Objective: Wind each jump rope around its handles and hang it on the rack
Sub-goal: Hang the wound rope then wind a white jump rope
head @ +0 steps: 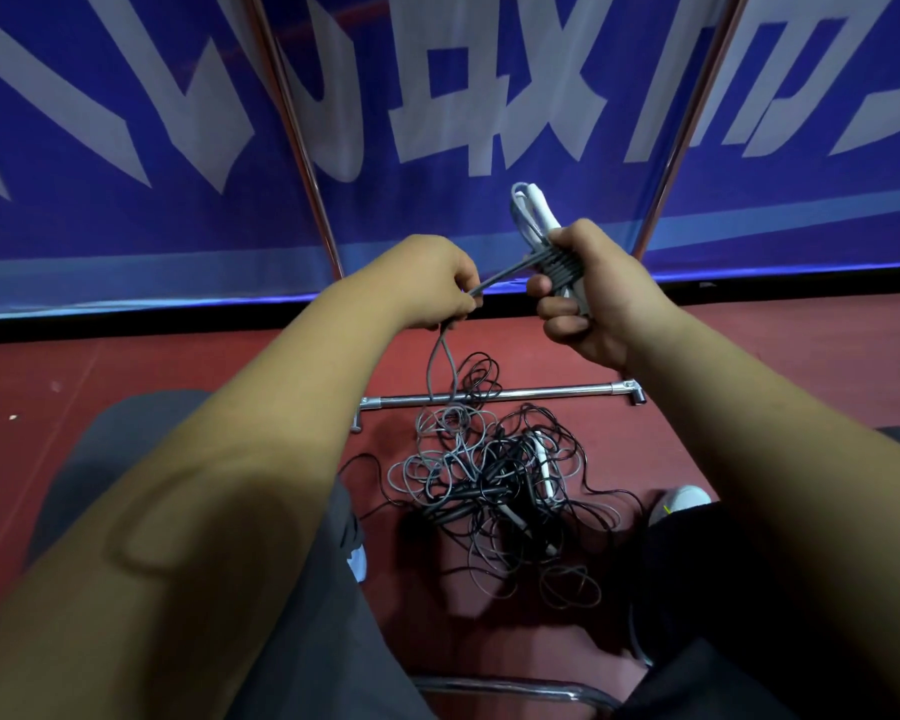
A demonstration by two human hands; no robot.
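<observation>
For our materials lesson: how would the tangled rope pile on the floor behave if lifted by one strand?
Probably floppy: the rope pile lies in loose curls. Likely to snag and drag neighbours, since black and grey strands cross. Probably light; the cords look thin.

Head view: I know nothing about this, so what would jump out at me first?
Two bare hands in the middle: the right hand grips white handles banded with grey rope, while the left hand pinches that rope taut. Below them a tangle of black and grey ropes lies on the red floor by a chrome bar. A blue banner with white characters fills the top.
</observation>
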